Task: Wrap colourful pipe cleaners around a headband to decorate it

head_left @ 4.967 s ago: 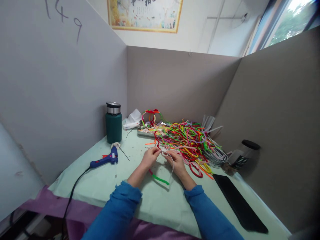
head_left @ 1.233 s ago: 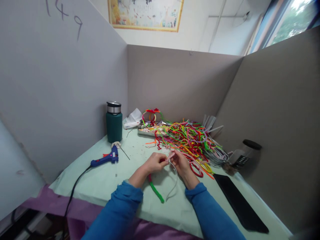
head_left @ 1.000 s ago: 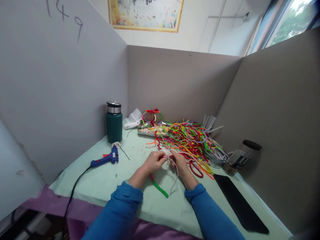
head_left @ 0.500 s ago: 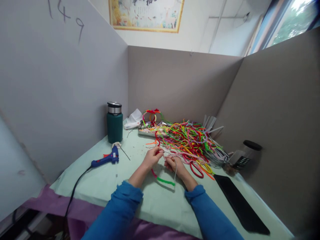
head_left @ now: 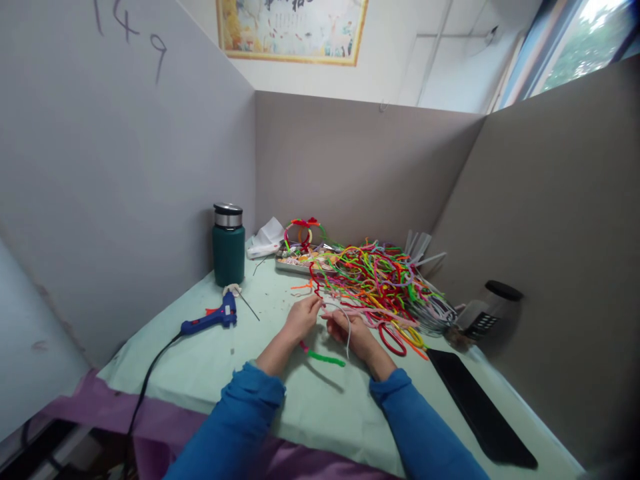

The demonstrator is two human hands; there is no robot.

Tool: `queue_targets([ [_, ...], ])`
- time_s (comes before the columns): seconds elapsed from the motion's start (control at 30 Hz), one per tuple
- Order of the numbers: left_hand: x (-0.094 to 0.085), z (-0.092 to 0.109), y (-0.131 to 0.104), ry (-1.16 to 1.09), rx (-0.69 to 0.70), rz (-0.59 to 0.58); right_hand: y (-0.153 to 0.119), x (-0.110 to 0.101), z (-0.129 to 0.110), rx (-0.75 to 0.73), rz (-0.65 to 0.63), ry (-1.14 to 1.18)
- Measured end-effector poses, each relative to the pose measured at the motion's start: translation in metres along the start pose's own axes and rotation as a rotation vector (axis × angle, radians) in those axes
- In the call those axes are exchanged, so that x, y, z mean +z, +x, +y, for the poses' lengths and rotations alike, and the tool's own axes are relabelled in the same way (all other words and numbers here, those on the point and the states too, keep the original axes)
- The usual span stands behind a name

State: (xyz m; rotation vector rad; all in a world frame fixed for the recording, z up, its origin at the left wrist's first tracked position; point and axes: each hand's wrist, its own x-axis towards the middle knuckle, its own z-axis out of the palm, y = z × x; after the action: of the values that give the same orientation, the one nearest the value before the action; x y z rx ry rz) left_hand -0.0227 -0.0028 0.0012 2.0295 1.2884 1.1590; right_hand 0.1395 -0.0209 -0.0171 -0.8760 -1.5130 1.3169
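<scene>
A thin, pale wire hoop (head_left: pixel 346 327) curves over between my hands. Pink and green pipe cleaner (head_left: pixel 326 359) covers its lower part, which comes out from under my left hand. My left hand (head_left: pixel 301 319) is closed, its thumb and fingers pinching the hoop near the top. Close beside it on the right is my right hand (head_left: pixel 351 331), with fingers closed on what looks like a pale pink pipe cleaner strand at the hoop; my fingers hide most of the strand. Behind both hands spreads a tangled heap of colourful pipe cleaners (head_left: pixel 375 273).
On the left are a blue glue gun (head_left: pixel 210 321) with a black cord and a green bottle (head_left: pixel 229 250). A metal tray (head_left: pixel 300 268) of small pieces stands behind, near a decorated hoop (head_left: pixel 300 233). Right lie a black slab (head_left: pixel 483 407) and a tipped clear jar (head_left: pixel 487 313).
The green end of the hoop has swung slightly left and up, now apart from the bare wire end. My left hand has turned a little, and my right fingertips have shifted left.
</scene>
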Motion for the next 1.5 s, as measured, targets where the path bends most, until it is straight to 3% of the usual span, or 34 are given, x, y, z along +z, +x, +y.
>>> queue_targets([
  [0.23,0.003,-0.002,-0.002,0.116,0.027,-0.020,-0.001,-0.002,-0.001,0.005,-0.048,-0.063],
  [0.43,0.003,-0.004,0.001,0.030,0.059,-0.017,-0.001,0.000,-0.004,-0.037,-0.037,-0.067],
  [0.77,0.000,-0.003,0.001,-0.176,-0.059,-0.108,0.011,-0.014,0.005,-0.014,0.229,0.084],
  [0.97,0.000,0.001,-0.004,-0.024,-0.050,-0.292,0.006,-0.013,-0.004,0.021,0.125,0.151],
  [1.1,0.000,0.000,-0.004,0.029,-0.069,-0.322,0.003,-0.010,-0.005,-0.011,0.040,0.133],
  [1.27,0.000,-0.001,-0.005,0.053,-0.048,-0.334,0.005,-0.012,0.001,-0.021,0.094,0.075],
  [1.5,0.000,0.005,-0.006,-0.015,0.030,-0.354,0.008,-0.007,0.002,-0.082,0.191,0.165],
])
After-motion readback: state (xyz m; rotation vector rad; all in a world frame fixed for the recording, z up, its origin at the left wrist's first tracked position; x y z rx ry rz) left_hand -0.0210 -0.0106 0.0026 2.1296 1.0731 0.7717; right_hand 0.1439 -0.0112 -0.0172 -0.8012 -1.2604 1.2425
